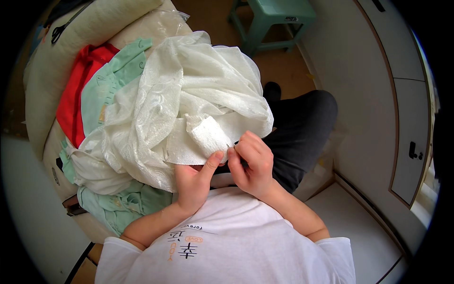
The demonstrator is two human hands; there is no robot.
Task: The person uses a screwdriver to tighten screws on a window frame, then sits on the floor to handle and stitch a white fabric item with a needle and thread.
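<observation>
The white cloth (pixel 189 104) is heaped just above both hands. The left hand (pixel 194 182) pinches its thick hem (pixel 205 137) under the thumb; the right hand (pixel 253 168) has its fingers (pixel 248 149) pressed together on the hem's edge.

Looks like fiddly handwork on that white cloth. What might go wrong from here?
A thin needle or pin seems pinched in the right hand, close to the left hand's thumb; a slip could prick it. The big bunch of sheer white fabric is heaped loosely over the lap and could slide, tugging the folded band out of the grip. Its loose folds might also get caught in the work unnoticed.
</observation>
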